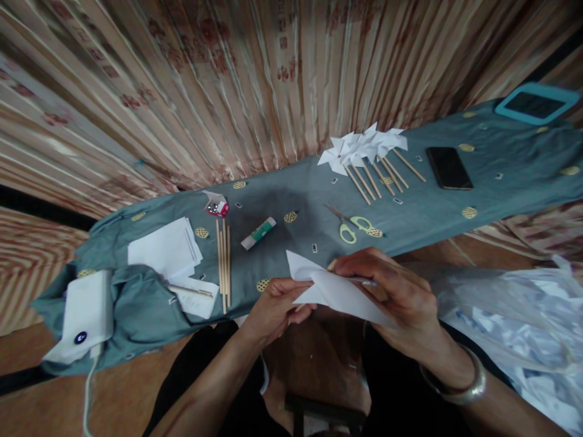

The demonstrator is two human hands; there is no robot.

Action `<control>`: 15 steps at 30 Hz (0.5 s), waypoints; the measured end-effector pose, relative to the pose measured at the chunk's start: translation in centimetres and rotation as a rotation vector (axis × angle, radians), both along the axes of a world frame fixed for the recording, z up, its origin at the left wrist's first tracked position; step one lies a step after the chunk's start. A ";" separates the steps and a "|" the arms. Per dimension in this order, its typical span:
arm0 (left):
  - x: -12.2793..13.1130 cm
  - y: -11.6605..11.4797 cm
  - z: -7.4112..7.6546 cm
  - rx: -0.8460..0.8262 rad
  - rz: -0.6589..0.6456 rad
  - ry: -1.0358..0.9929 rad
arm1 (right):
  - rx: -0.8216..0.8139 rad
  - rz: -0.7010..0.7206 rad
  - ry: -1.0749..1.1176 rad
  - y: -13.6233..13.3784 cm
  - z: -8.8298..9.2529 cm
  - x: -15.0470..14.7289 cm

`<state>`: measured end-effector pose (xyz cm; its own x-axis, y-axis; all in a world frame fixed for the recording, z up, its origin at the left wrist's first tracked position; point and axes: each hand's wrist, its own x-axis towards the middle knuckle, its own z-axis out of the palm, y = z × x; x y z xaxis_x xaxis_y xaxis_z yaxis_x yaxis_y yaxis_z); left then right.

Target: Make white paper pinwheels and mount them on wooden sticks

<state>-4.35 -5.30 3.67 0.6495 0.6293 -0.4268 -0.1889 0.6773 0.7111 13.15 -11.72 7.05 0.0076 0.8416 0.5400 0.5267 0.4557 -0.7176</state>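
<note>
Above the front edge of the cloth-covered table, a white paper pinwheel [328, 291] with curled blades is held between my two hands. My left hand [273, 306] pinches its left side, fingers closed. From the right, my right hand [396, 288] grips the same paper with bent fingers; a small tan end, perhaps of a stick, shows by its fingertips. Behind the hands lie scissors [348, 227] with light green handles and a green-and-white glue stick [259, 233]. Several finished pinwheels [364, 149] on wooden sticks lie in a row farther back.
On the left are bare wooden sticks [223, 264], a paper stack [164, 249], a pen [191, 291], a small red box of pins [217, 206] and a white power bank [87, 309] with a cable. A phone [449, 168], blue-framed device [536, 103] and bag of paper scraps [523, 328] are right.
</note>
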 end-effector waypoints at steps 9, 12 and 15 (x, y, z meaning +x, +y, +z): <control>-0.1 0.0 0.0 0.010 -0.034 -0.010 | -0.055 0.003 0.024 -0.1 0.0 0.0; -0.1 0.0 0.0 0.005 -0.036 -0.006 | -0.057 -0.006 0.020 -0.1 0.0 -0.1; 0.0 0.0 0.0 0.013 -0.040 -0.002 | -0.056 -0.010 0.023 0.0 0.0 -0.1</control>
<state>-4.36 -5.26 3.68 0.6751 0.6083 -0.4173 -0.1630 0.6747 0.7198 13.09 -11.75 7.05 0.0277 0.8704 0.4916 0.5137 0.4095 -0.7539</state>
